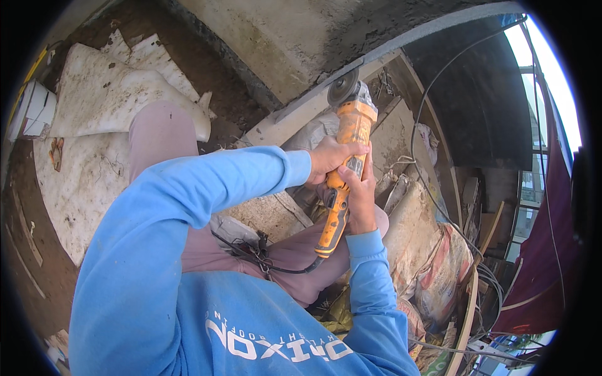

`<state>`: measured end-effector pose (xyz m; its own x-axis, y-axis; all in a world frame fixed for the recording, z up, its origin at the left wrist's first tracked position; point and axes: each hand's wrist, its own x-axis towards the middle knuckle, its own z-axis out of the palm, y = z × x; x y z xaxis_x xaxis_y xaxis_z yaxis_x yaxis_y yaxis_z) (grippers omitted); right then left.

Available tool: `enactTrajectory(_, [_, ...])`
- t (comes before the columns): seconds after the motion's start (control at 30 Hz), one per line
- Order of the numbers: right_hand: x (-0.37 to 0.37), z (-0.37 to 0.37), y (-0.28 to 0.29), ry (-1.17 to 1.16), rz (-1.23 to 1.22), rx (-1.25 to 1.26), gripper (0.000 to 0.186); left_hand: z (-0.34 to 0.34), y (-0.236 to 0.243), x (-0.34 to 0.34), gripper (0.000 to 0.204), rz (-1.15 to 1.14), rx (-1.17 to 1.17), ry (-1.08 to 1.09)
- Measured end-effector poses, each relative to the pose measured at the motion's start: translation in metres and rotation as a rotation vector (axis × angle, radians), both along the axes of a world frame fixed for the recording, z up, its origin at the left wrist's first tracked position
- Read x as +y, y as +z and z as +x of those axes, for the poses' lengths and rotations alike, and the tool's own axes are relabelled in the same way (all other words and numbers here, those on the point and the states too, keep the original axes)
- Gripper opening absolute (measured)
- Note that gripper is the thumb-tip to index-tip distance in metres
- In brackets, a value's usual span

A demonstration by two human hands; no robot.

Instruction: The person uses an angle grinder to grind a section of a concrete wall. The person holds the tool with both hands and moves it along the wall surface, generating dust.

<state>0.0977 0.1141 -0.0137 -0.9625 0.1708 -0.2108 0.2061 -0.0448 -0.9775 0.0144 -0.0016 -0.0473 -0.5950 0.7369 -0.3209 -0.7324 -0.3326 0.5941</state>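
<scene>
An orange angle grinder with black trim is held in both hands in front of me. Around the middle of its body wraps my left hand, closed. My right hand, also closed, grips it lower down, with the thumb over the body. At the far end, the grey cutting disc is by the pale edge of a concrete wall; I cannot tell whether they touch. From the near end a black power cord curves left across my legs.
Dirty white sheets lie at left. Crumpled sacks and debris lie right of my legs. A long wooden strip leans at lower right. Black cable hangs at right beside a dark panel.
</scene>
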Motion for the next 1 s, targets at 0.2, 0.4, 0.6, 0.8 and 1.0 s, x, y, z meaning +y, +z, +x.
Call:
enactTrajectory(0.2, [0.001, -0.003, 0.001, -0.021, -0.010, 0.009, 0.100, -0.003, 0.007, -0.001, 0.059, 0.018, 0.017, 0.011])
enactTrajectory(0.4, [-0.002, 0.002, 0.002, -0.001, -0.061, -0.050, 0.099, 0.002, -0.007, 0.002, 0.061, -0.026, -0.004, 0.007])
enactTrajectory(0.6, [-0.003, 0.008, -0.004, 0.008, -0.001, -0.047, 0.085, 0.009, -0.016, 0.003, 0.066, -0.061, -0.027, -0.007])
enactTrajectory(0.8, [-0.005, 0.007, -0.003, 0.000, 0.017, -0.046, 0.089, 0.008, -0.021, 0.006, 0.066, -0.053, -0.011, 0.005])
enactTrajectory(1.0, [0.003, 0.003, -0.008, 0.011, -0.008, -0.005, 0.094, 0.002, -0.019, 0.009, 0.065, -0.016, -0.013, -0.013])
